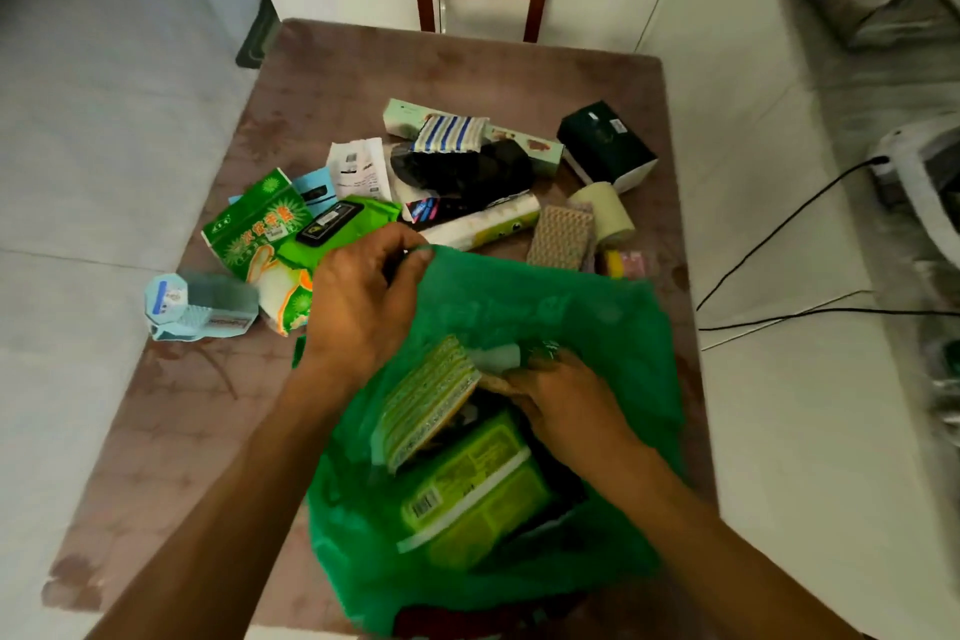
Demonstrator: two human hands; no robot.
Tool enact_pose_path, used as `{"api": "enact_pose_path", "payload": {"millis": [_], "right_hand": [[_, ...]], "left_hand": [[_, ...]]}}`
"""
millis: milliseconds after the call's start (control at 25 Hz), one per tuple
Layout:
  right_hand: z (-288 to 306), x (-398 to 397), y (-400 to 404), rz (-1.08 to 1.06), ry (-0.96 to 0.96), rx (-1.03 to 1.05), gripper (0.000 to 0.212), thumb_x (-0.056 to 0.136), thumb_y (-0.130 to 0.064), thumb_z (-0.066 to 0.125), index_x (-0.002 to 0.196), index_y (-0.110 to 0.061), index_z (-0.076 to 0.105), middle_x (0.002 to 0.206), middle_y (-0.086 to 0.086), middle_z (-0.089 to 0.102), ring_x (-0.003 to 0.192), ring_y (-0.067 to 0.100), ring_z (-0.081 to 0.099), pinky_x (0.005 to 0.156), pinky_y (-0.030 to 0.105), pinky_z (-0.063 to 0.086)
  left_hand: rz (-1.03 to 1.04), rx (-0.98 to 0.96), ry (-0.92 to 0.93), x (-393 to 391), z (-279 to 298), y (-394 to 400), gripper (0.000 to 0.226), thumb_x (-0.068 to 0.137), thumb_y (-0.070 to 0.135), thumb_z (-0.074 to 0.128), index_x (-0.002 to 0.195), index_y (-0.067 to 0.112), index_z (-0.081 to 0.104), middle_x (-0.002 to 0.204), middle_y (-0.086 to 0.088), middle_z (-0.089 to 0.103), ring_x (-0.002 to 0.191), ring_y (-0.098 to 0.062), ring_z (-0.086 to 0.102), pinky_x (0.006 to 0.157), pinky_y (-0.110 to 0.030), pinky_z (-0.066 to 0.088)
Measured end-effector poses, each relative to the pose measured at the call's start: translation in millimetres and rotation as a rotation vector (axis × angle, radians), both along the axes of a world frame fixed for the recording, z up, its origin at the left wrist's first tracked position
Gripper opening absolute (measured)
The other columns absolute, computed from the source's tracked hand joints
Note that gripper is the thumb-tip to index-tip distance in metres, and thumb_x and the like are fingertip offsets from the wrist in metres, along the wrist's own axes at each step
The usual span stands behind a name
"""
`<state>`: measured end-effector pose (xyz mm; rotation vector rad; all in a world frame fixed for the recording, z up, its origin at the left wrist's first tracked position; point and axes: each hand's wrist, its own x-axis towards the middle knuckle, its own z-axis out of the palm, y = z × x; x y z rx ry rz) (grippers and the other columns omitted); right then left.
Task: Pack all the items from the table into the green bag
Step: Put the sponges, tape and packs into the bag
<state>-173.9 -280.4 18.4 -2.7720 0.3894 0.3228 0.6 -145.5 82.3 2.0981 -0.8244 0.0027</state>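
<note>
Head view, crinkled green bag point(597, 307), ridged sponges point(426, 400)

table point(467, 68) | brown | holds green bag point(597, 307), dark box point(605, 146), packets

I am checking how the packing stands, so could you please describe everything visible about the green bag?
The green bag looks like thin, crinkled plastic. It sits open at the table's near edge. The left hand pinches its far rim and holds it up; the right hand reaches inside. A sponge pack and a yellow-green packet lie within.
</note>
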Motion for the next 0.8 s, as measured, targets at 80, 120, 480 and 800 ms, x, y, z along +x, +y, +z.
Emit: {"api": "enact_pose_path", "payload": {"millis": [80, 120, 480, 800], "right_hand": [[3.3, -15.8, -1.6, 0.016, 0.25, -0.041, 0.047, 0.093, -0.045, 0.046, 0.136, -0.026, 0.044, 0.135, 0.009, 0.053, 0.116, 0.036, 0.052, 0.086, 0.041, 0.046], [6.7, -27.9, -7.0, -0.01, 0.421, -0.041, 0.061, 0.092, -0.057, 0.04, 0.145, -0.03, 0.029, 0.144, 0.008, 0.044, 0.123, 0.035, 0.047, 0.091, 0.043, 0.043], [73.3, -56.8, -67.7, -0.003, 0.652, -0.27, 0.04, 0.085, -0.052, 0.054, 0.109, -0.02, 0.059, 0.103, 0.001, 0.065, 0.089, 0.02, 0.063, 0.063, 0.028, 0.041], [45.9, 40.0, -91.7, -0.305, -0.226, 0.053, 0.021, 0.087, -0.027, 0.059, 0.105, -0.018, 0.062, 0.107, 0.007, 0.066, 0.088, 0.022, 0.059, 0.071, 0.031, 0.048]], "left_hand": [[-0.099, 0.019, 0.032, -4.6, -1.1, 11.9, 0.014, 0.088, 0.026, 0.058, 0.083, 0.014, 0.064, 0.065, -0.006, 0.063, 0.057, -0.024, 0.057, 0.053, -0.038, 0.047], [-0.175, 0.057, 0.067, -6.4, -3.6, 18.8, 0.014, 0.088, 0.027, 0.058, 0.082, 0.016, 0.062, 0.062, -0.005, 0.06, 0.055, -0.022, 0.055, 0.052, -0.038, 0.045], [-0.294, 0.408, -0.136, -44.9, -11.3, 1.4, 0.037, 0.077, 0.054, 0.06, 0.096, 0.023, 0.063, 0.094, 0.001, 0.064, 0.089, -0.021, 0.059, 0.076, -0.035, 0.045], [-0.803, 1.101, -0.022, -126.5, -62.3, -7.3, 0.076, 0.083, 0.051, 0.058, 0.147, 0.035, 0.02, 0.161, 0.001, -0.007, 0.146, -0.028, -0.006, 0.108, -0.07, -0.005]]}}
